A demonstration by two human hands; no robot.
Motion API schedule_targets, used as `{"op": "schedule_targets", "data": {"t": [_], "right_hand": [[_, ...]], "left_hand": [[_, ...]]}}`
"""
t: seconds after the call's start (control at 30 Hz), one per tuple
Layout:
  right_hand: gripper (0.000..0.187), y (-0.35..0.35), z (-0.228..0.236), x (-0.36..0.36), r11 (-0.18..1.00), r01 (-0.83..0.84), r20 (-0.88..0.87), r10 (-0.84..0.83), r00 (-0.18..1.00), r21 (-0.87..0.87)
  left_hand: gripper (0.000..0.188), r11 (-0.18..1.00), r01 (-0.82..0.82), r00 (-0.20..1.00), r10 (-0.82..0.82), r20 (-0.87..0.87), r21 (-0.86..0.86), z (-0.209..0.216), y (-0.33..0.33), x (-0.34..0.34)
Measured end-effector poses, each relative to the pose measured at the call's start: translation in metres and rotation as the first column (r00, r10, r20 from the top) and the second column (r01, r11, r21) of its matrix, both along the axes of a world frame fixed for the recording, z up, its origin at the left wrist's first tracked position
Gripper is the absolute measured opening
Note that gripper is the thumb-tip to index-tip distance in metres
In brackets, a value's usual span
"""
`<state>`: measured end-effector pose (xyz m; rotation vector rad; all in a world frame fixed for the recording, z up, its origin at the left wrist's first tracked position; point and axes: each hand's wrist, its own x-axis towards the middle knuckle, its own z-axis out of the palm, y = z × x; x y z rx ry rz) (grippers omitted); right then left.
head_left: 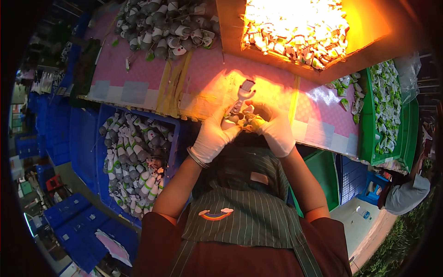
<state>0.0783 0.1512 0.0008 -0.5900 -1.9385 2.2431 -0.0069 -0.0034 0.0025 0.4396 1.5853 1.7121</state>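
Both my hands wear white gloves and meet at the near edge of the pink work table [138, 69]. My left hand [213, 136] grips the lower end of a small grey-and-white toy figure [240, 99] that stands upright between the hands. My right hand [277, 129] is closed on small green and white parts [249, 121] pressed against the figure's base. A metal bangle sits on my left wrist. Strong orange lamp light falls on the hands and the figure.
A blue crate [173, 138] at my left holds several grey-and-white figures. A pile of the same figures [166, 25] lies far left on the table. A brightly lit box of parts [295, 27] stands behind; green trays [369, 115] of green-white pieces sit right. Another person [406, 194] is at lower right.
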Motion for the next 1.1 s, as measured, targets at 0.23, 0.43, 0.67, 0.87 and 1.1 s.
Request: {"op": "schedule_targets", "data": {"t": [0.23,0.43,0.67,0.87,1.1], "right_hand": [[0.040,-0.004,0.014,-0.004,0.974,-0.006,0.051,0.018,0.999,-0.228],[0.026,-0.007,0.008,-0.001,0.972,0.004,0.030,0.004,1.000,-0.234],[0.049,0.001,0.004,0.004,0.990,-0.123,-0.009,0.123,0.992,-0.067],[0.069,0.022,0.023,0.004,0.686,-0.270,0.208,0.529,0.823,-0.676],[0.031,0.016,0.000,0.010,0.888,-0.419,0.008,0.425,0.905,0.189]], "left_hand": [[0.043,0.995,-0.018,0.926,-0.021,-0.376,-0.099,0.005,0.006,0.005],[0.039,0.977,0.043,0.890,-0.132,-0.436,-0.208,0.030,0.003,0.008],[0.030,0.961,0.018,0.644,-0.223,-0.732,-0.276,0.022,-0.008,-0.003],[0.026,0.927,0.015,0.273,-0.365,-0.890,-0.376,0.041,-0.018,-0.019],[0.022,0.915,0.180,0.338,-0.402,-0.851,-0.361,0.036,-0.028,-0.023]]}}
